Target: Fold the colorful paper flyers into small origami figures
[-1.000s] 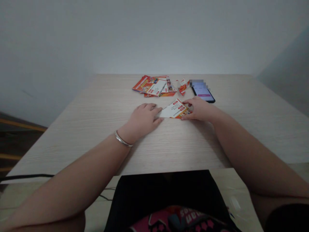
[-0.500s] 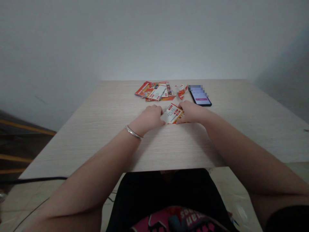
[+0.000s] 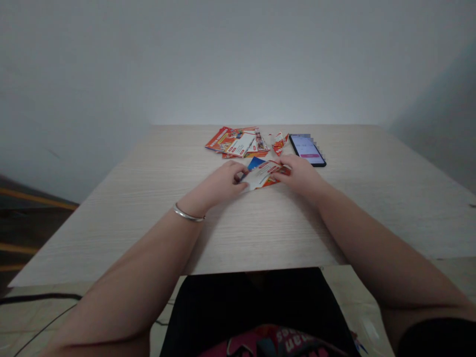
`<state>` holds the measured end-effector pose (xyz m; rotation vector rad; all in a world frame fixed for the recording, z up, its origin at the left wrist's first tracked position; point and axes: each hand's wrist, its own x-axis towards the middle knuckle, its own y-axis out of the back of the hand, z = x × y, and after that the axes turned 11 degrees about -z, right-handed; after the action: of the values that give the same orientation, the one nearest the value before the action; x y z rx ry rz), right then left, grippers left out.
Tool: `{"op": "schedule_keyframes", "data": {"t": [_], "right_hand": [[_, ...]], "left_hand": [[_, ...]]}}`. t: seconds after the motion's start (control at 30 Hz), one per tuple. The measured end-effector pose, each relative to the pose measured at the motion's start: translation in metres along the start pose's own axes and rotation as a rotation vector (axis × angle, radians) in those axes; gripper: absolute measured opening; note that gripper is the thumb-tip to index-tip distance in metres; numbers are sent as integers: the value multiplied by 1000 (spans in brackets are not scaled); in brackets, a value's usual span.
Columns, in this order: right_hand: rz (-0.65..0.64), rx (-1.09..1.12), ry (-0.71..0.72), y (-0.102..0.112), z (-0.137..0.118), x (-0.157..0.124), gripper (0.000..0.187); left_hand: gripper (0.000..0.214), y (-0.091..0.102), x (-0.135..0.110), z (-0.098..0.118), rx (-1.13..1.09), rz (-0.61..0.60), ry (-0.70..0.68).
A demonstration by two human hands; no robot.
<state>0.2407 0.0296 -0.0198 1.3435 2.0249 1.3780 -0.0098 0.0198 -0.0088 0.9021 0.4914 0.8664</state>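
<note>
leaflet (image 3: 258, 175) lies between left hand (image 3: 224, 181) and right hand (image 3: 299, 173), touching both.

plain indoor room, pale wall (image 3: 238, 59), wood-grain table (image 3: 256, 233), tiled floor (image 3: 33, 320)

Printed paper (image 3: 260, 174) in left hand (image 3: 223, 182) and right hand (image 3: 300, 173), phone (image 3: 308, 149) beyond.

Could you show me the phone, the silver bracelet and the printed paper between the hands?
Phone (image 3: 305, 148), head view: on its lit screen.
Silver bracelet (image 3: 186, 215), head view: on its band.
Printed paper (image 3: 258, 176), head view: on its white face.
</note>
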Motion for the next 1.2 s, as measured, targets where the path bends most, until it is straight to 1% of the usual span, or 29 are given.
{"op": "schedule_keyframes", "data": {"t": [0.03,0.13,0.17,0.2,0.23,0.3,0.37,0.43,0.47,0.53,0.57,0.6,0.67,0.73,0.83,0.9,0.97,1.03,1.1,1.13,1.2], "right_hand": [[28,36,-10,-2,0,0,13],[98,187,-2,-11,2,1,40],[106,228,0,-15,3,2,48],[109,257,-2,-17,4,2,51],[113,271,2,-19,4,3,50],[134,243,62,-20,4,3,37],[142,154,203,-18,4,2,28],[109,42,362,-14,2,1,28],[86,-8,421,-13,1,0,25],[69,-100,480,-11,-2,0,12],[75,-140,482,-10,-3,0,5],[89,-174,468,-9,-5,1,5],[126,-215,424,-9,-7,1,9],[159,-218,391,-8,-9,1,8],[188,-236,343,-7,-12,0,11],[190,-279,276,-6,-15,-2,14],[181,-324,202,-4,-20,-4,14],[175,-355,157,-4,-26,-4,13],[183,-370,144,-5,-31,-4,11],[191,-372,146,-6,-34,-3,11],[198,-367,154,-9,-38,-2,10]], "left_hand": [[37,0,1,0,-86,-3,36],[67,-3,2,2,-375,-19,146],[73,-4,2,3,-447,-15,178],[75,-5,3,4,-490,-4,210],[76,-6,3,4,-512,11,238],[74,-6,3,5,-544,41,281],[73,-4,4,5,-624,78,313],[71,-2,4,6,-746,124,346],[69,0,3,7,-795,141,364],[63,3,2,10,-842,154,389],[61,4,0,13,-847,146,395],[60,5,-1,15,-844,131,398],[59,6,-3,19,-838,93,397],[59,6,-3,21,-839,63,396],[56,6,-2,16,-835,29,395],[47,7,-2,10,-780,36,353],[37,8,-3,5,-599,141,235],[37,8,-5,6,-296,294,70],[31,6,-8,14,51,393,-98],[27,4,-9,19,196,384,-151],[19,-2,-11,29,391,372,-158]]}}
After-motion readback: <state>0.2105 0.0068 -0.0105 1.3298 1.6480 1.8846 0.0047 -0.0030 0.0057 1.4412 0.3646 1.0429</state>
